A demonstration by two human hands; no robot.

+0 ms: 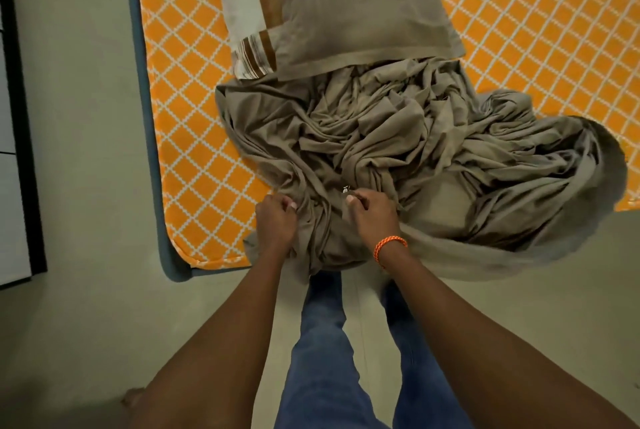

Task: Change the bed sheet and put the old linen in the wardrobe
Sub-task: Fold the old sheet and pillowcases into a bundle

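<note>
A crumpled grey-brown bed sheet (pixel 408 148) lies bunched on the orange mattress (pixel 194 137) with its white diamond pattern, and part of it spills over the near edge onto the floor. My left hand (pixel 277 220) grips a fold of the sheet at the mattress's near edge. My right hand (pixel 372 217), with an orange band at the wrist, grips another bunch of the same sheet just to the right. A pillow (pixel 360 9) in a matching grey-brown case lies beyond the heap, with a striped brown and white pillow (pixel 247 13) partly under it.
The mattress lies on a pale floor (pixel 83 151), with its rounded blue-edged corner (pixel 173 266) near my left hand. A dark-framed panel (pixel 24 151) stands at the far left. My legs in blue jeans (pixel 325 359) stand right at the mattress edge.
</note>
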